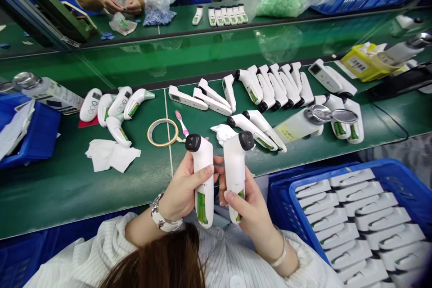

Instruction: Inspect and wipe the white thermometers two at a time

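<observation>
My left hand (182, 189) is closed around a white handheld thermometer (203, 162) with a black tip, held upright. Its back is open and green batteries show. My right hand (251, 207) grips a second white thermometer (234, 164) the same way, also with green batteries showing. The two devices stand side by side, close together, above the near edge of the green table (67, 198). A watch sits on my left wrist.
Several more white thermometers (270, 85) lie in rows on the table. A tape roll (163, 132), a pink toothbrush (181, 122) and white cloths (111, 155) lie left of them. A blue crate (398, 166) of white covers stands at right. Across the belt, another person's hands (114, 3) work.
</observation>
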The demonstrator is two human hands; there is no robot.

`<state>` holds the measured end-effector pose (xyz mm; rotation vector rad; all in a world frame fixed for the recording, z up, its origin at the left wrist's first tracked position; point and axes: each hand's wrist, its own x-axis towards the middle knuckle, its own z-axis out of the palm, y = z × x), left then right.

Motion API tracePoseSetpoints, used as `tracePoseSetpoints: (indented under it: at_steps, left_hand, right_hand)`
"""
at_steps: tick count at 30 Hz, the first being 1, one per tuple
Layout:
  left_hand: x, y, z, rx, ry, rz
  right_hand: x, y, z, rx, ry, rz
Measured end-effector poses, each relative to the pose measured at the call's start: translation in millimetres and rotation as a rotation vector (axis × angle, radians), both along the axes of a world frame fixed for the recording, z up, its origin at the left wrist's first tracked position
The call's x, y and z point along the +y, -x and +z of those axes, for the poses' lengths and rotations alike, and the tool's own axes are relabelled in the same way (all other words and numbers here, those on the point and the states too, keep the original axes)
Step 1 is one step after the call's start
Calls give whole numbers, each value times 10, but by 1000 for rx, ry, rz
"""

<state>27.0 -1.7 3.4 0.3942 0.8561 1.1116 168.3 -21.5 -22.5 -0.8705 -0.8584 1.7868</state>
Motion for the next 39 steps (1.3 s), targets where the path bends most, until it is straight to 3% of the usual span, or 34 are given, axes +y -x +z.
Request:
tracePoseSetpoints:
  at_steps: [14, 25, 39]
  left_hand:
    - [13, 60, 89, -69, -22, 30]
    - [-6, 47, -14, -11, -134, 27]
    - [-49, 44, -22, 39, -211, 1]
  right_hand:
    - [16, -18, 27, 49, 94, -92]
    - [1, -37, -113, -67, 21, -25]
    - [-17, -20, -141, -51, -61, -32]
